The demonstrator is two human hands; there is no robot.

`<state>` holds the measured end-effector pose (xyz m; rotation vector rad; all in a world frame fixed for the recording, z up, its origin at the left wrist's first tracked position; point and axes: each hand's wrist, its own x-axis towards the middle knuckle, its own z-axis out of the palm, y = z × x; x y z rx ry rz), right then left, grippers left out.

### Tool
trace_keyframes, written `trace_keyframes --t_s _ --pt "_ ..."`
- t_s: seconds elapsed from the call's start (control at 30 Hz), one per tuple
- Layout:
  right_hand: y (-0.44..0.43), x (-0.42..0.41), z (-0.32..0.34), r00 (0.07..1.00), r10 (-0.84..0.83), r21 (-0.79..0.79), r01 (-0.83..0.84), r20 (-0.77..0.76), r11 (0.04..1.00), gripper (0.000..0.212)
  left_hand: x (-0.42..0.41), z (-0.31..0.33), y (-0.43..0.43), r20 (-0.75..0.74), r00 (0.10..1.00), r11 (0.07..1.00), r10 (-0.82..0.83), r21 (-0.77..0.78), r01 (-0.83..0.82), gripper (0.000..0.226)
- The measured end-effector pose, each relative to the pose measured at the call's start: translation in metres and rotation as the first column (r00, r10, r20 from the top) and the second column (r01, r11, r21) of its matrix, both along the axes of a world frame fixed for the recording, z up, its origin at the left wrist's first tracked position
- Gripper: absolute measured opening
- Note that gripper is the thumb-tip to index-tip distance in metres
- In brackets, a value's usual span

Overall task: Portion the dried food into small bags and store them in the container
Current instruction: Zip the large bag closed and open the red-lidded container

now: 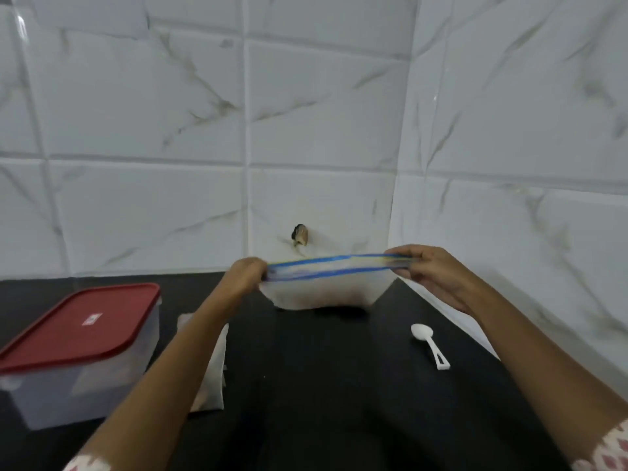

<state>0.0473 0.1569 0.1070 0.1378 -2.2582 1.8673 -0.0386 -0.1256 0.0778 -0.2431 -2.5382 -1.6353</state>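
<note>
A clear zip bag (326,287) with a blue and yellow seal strip hangs above the black counter (323,385), its bottom close to the surface. My left hand (246,271) pinches the left end of the strip. My right hand (431,271) pinches the right end, and the strip is stretched between them. What the bag holds is blurred. A clear container (81,365) with a red lid (80,326) stands at the left, lid on.
A pale bag (214,379) lies on the counter beside the container, partly hidden by my left forearm. A white plastic spoon (430,345) lies at the right. White marble-look tiled walls (306,130) meet in a corner behind the zip bag.
</note>
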Motion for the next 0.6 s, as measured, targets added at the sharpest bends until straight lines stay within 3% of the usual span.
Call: trace_keyframes --t_s 0.07,0.1,0.27,0.37,0.43,0.5,0.6 --pt "0.009 0.019 -0.028 0.999 0.022 0.140 -0.027 0.038 0.990 0.037 0.015 -0.024 -0.007 -0.008 1.000 0.912 0.004 -0.410 -0.007 0.019" --pt "0.012 0.029 -0.041 0.999 0.012 0.215 -0.020 0.041 0.976 0.035 0.026 -0.034 -0.010 -0.045 0.999 0.847 -0.020 -0.531 -0.007 0.018" --pt "0.012 0.055 -0.100 0.994 -0.074 0.465 0.031 0.075 0.885 0.021 0.076 -0.064 -0.007 -0.069 0.941 0.745 -0.332 -0.632 0.216 0.061" --pt "0.009 0.056 -0.119 0.986 -0.123 0.766 0.164 -0.112 0.622 0.023 0.084 -0.089 0.007 -0.070 0.932 0.547 -0.355 -0.824 0.146 0.050" --pt "0.004 0.053 -0.126 0.933 -0.108 0.868 0.360 -0.345 0.341 0.028 0.078 -0.104 0.013 -0.163 0.926 0.539 -0.340 -0.841 0.050 0.033" --pt "-0.007 0.053 -0.130 0.848 -0.038 0.839 0.528 -0.528 0.132 0.044 0.074 -0.111 0.015 -0.226 0.920 0.573 -0.319 -0.820 -0.003 0.025" --pt "-0.022 0.050 -0.129 0.829 0.024 0.828 0.555 -0.558 0.084 0.059 0.070 -0.114 0.017 -0.248 0.916 0.608 -0.316 -0.794 -0.005 0.029"
